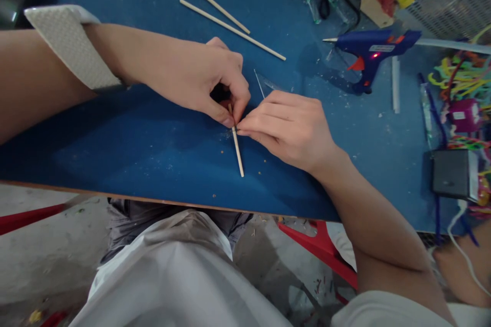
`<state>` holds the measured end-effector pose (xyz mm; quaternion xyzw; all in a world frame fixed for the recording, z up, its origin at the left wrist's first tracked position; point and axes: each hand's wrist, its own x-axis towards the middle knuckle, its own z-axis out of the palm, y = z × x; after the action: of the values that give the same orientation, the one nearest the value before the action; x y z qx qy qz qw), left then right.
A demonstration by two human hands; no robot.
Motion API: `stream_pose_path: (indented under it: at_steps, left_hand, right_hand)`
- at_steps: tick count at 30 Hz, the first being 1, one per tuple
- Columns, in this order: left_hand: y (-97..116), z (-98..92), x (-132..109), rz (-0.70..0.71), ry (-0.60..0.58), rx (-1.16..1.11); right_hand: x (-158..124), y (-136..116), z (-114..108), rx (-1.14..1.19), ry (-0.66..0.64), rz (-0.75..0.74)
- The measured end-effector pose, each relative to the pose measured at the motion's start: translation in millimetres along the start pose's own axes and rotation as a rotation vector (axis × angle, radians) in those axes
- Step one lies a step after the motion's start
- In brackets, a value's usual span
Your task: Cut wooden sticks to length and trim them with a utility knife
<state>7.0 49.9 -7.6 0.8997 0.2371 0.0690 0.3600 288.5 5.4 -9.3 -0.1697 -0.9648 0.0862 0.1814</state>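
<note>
A thin wooden stick [238, 150] lies on the blue table [146, 148], its near end pointing at me. My left hand [192, 74] is curled over the stick's far end, thumb and forefinger pinched on it. My right hand [289, 125] comes in from the right with its fingertips pressed together against the same spot on the stick. The two hands touch at the fingertips. A thin clear sliver [260, 83] pokes up behind my right hand. What lies under the left palm is hidden.
Two long wooden sticks [233, 29] lie at the back. A blue glue gun [370, 51] stands at the right, a white glue stick [395, 84] next to it. Coloured pipe cleaners [460, 79] and a black box [452, 173] crowd the right edge. Red plastic furniture [326, 250] shows under the table.
</note>
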Motion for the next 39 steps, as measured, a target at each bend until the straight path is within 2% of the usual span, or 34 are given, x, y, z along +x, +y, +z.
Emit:
stream_pose_path:
  at_steps: [14,19,24,32,39]
  left_hand:
    - [0.9,0.4,0.4,0.041,0.019,-0.021]
    - [-0.7,-1.3,-1.0,0.037,0.008,0.0]
    - [1.4,-1.3,0.3,0.057,0.0,0.004]
    - [-0.7,0.6,1.1,0.052,0.014,0.026]
    - [-2.6,2.2,1.1,0.07,0.033,0.016]
  right_hand:
    - [-0.7,2.3,-7.4,-0.064,-0.031,-0.013]
    - [0.6,4.1,-5.7,-0.137,-0.008,-0.093]
    - [0.9,9.8,-9.2,-0.179,0.07,-0.186]
    - [-0.1,11.1,-14.8,-0.227,0.07,-0.206]
    - [3.4,9.5,-11.0,-0.262,0.072,-0.232]
